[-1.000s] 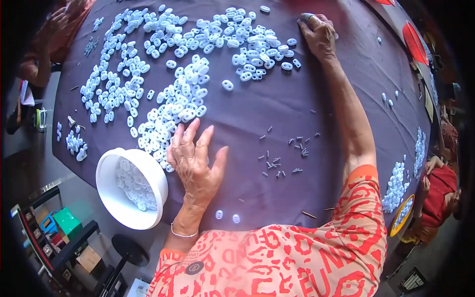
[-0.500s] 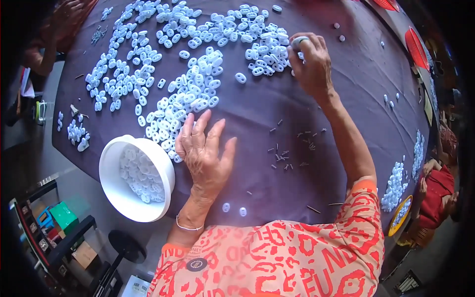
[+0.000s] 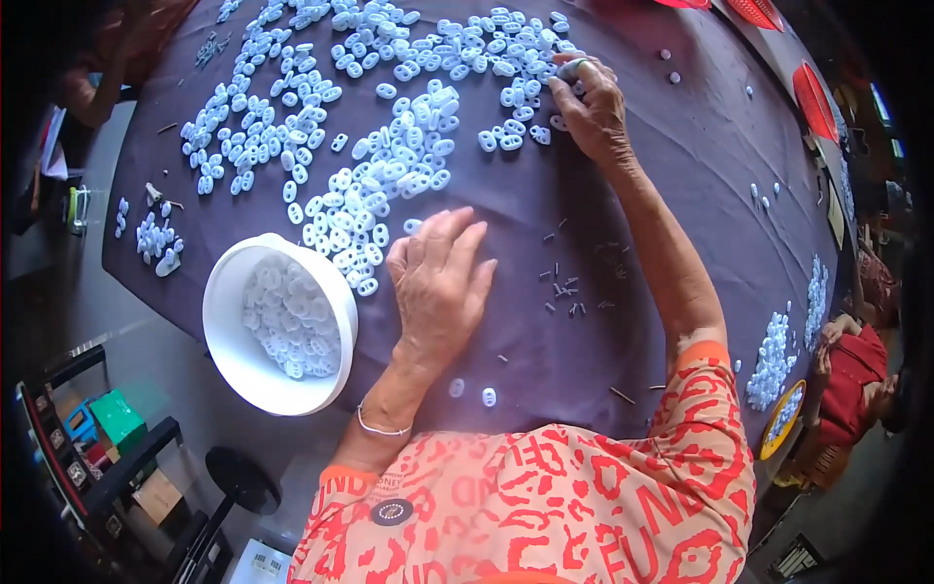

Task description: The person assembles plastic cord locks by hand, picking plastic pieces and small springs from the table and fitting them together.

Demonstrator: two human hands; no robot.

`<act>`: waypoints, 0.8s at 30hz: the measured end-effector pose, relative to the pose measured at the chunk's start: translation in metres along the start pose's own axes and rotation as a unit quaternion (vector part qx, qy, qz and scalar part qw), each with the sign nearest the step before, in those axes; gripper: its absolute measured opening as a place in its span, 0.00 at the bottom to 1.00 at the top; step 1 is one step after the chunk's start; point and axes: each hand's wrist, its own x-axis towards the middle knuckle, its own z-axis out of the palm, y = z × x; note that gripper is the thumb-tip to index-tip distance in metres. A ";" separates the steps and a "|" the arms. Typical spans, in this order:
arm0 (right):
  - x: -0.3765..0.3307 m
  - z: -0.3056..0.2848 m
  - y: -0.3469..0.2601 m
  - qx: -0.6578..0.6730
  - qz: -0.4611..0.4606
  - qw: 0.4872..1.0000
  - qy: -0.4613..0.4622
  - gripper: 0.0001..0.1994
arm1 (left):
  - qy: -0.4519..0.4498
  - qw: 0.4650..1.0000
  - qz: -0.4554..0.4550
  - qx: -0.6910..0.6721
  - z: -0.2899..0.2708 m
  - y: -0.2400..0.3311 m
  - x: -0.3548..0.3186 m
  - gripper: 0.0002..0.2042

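Small white oval plastic pieces with two holes [image 3: 389, 170] lie in a loose band across the dark cloth. At the lower right end of this band my left hand [image 3: 438, 282] is open, palm down, its fingers stretched out beside a single piece. My right hand [image 3: 592, 109] is at the right end of the far heap [image 3: 520, 73]. Its fingers are bent together, and what is inside them is mostly hidden. One finger has a ring. A white bucket [image 3: 345, 326], partly filled with the same pieces, leans toward me at the left.
Small metal pins [image 3: 562, 289] lie scattered mid-table. Two loose pieces [image 3: 488, 397] are near my body. Further heaps [image 3: 773, 360] and a yellow tray [image 3: 784, 428] are at the right edge. Red baskets [image 3: 815, 102] stand far right. Other people sit at both sides.
My left hand has moved right, away from the band of pieces. My right hand has shifted slightly left and farther away, into the heap's right end, where pieces now lie more spread. The view has shifted slightly.
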 end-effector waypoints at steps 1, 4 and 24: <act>-0.001 0.000 -0.002 0.009 0.029 1.000 0.000 0.04 | 0.001 1.000 -0.001 0.000 0.000 0.000 0.000 0.22; 0.000 0.006 -0.007 0.004 0.021 1.000 0.003 0.04 | 0.029 0.999 -0.034 0.028 0.001 -0.001 -0.001 0.25; -0.163 -0.049 -0.157 0.121 -0.174 0.952 -0.221 0.09 | 0.174 0.973 -0.050 -0.143 0.012 -0.032 0.005 0.10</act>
